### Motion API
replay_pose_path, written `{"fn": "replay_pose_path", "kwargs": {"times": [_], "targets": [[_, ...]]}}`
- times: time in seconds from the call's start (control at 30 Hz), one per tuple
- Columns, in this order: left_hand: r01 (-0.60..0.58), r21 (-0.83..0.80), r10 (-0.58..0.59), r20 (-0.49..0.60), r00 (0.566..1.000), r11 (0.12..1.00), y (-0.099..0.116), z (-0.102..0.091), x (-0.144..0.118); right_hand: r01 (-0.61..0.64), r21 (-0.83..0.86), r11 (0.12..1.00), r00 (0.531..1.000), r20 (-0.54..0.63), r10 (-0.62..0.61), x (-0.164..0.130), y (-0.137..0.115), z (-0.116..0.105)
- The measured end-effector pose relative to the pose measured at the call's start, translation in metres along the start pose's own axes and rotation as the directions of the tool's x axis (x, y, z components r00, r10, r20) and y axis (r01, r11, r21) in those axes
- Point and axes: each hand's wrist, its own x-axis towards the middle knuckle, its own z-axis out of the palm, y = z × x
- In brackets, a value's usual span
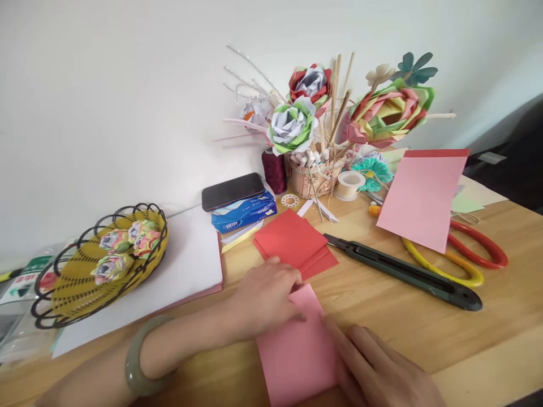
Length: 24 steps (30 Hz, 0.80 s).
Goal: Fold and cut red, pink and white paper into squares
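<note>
Your left hand (265,294) presses flat on the top edge of the pink paper (297,350) while your right hand (382,367), fingers loose, rests on its right edge.

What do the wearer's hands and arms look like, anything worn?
Both hands bare, no gloves or rings visible. Left hand comes off a sleeveless forearm with a thick, smooth pale green bangle at the wrist. Right hand shows only to the wrist; nothing worn there that shows.

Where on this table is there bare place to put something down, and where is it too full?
Bare wood lies at the near right, below the black cutter. A thinner strip runs between the cutter and the pink sheet under the left hand and right hand. The back by the flower holder is crowded.
</note>
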Motion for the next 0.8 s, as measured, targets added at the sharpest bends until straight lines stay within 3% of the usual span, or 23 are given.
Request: {"fn": "replay_pose_path", "kwargs": {"times": [0.1,0.2,0.27,0.4,0.5,0.67,0.8], "targets": [[-0.055,-0.127,0.041,-0.111,0.993,0.99,-0.002,0.004,-0.005,-0.134,0.087,0.987,0.986,-0.093,0.142,0.006,0.002,-0.004],[-0.136,-0.435,0.052,-0.198,0.979,0.89,0.002,0.007,-0.013,-0.229,0.211,0.95,0.945,-0.184,0.269,0.021,0.005,-0.012],[-0.148,-0.606,0.009,-0.226,0.974,0.782,0.005,0.008,-0.018,-0.258,0.358,0.897,0.936,-0.139,0.324,0.033,0.007,-0.019],[-0.091,-0.799,-0.132,-0.209,0.969,0.594,0.013,0.004,-0.029,-0.299,0.574,0.762,0.946,0.076,0.314,0.049,0.006,-0.036],[-0.133,-0.88,-0.154,-0.225,0.962,0.456,0.019,-0.003,-0.04,-0.253,0.574,0.778,0.955,0.022,0.294,0.052,0.002,-0.046],[-0.191,-0.873,-0.143,-0.281,0.949,0.449,0.027,-0.01,-0.055,-0.13,0.546,0.828,0.962,-0.134,0.239,0.054,-0.009,-0.056],[-0.231,-0.885,-0.171,-0.321,0.931,0.404,0.029,-0.009,-0.06,-0.147,0.56,0.816,0.961,-0.116,0.253,0.054,-0.016,-0.061]]}}
